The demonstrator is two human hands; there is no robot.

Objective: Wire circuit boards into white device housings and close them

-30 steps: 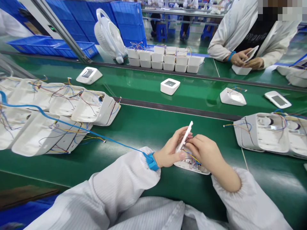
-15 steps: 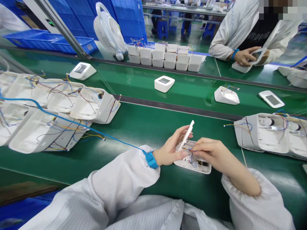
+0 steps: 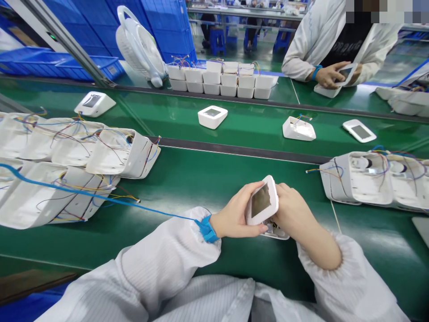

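My left hand [image 3: 236,214] grips a white front panel [image 3: 263,203] by its left side, fingers behind it and thumb along the lower edge; the panel stands tilted, its dark screen facing up toward me. Directly beneath sits a white housing [image 3: 279,235], resting on the green counter [image 3: 187,179] in front of me, mostly covered by the panel and my hands, with a little of its inner parts showing at the near edge. My right hand [image 3: 291,212] is bent in behind the panel, over the housing — its fingertips are hidden, so I cannot tell whether they pinch anything. A blue wrist strap [image 3: 207,229] is on my left wrist, its blue cord [image 3: 150,208] running off to the left. On the left of the counter are open white shells [image 3: 110,152] with loose coloured wires; further wired shells [image 3: 355,183] stand at the right. Beyond the dark strip [image 3: 234,152] lie, from left to right, two screened units [image 3: 212,117] well apart, an open casing [image 3: 299,129] and a flat screened panel [image 3: 360,131]. Farther back: a fan [image 3: 140,49], stacked white casings [image 3: 221,80] and a co-worker [image 3: 298,53] — that person's hands hold another panel near a white casing.
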